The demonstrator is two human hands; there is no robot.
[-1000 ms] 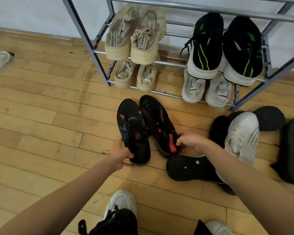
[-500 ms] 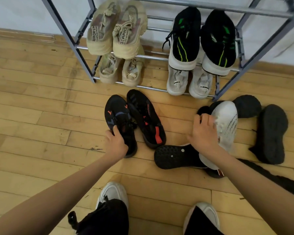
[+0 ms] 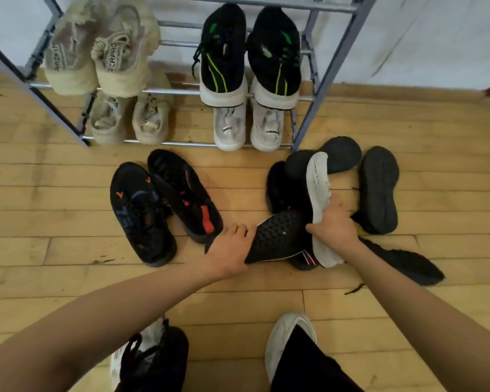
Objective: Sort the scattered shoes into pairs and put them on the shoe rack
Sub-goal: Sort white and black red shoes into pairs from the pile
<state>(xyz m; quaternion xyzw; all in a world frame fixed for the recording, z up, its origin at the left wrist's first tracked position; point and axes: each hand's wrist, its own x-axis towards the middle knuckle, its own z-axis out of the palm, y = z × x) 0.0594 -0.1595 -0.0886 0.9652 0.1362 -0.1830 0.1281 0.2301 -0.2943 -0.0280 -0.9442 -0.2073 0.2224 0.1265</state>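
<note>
My left hand (image 3: 230, 246) grips the toe of an overturned shoe with a black studded sole (image 3: 280, 236) on the floor. My right hand (image 3: 334, 222) holds a white shoe (image 3: 318, 182) tipped on its side in the pile. A pair of black shoes with orange marks (image 3: 164, 205) lies side by side to the left. More black shoes (image 3: 378, 188) lie sole-up at the right. The metal shoe rack (image 3: 317, 89) holds a beige pair (image 3: 102, 58) and a black-and-green pair (image 3: 249, 55) above, a beige pair and a white pair (image 3: 246, 128) below.
The floor is wooden planks, with a white wall behind the rack. My own feet in white shoes (image 3: 289, 340) stand at the bottom edge. A black shoe (image 3: 405, 261) lies flat under my right forearm.
My left hand left the black-and-orange shoe and moved right onto the studded-sole shoe. My right hand closed on the white shoe, which now stands on its side.
</note>
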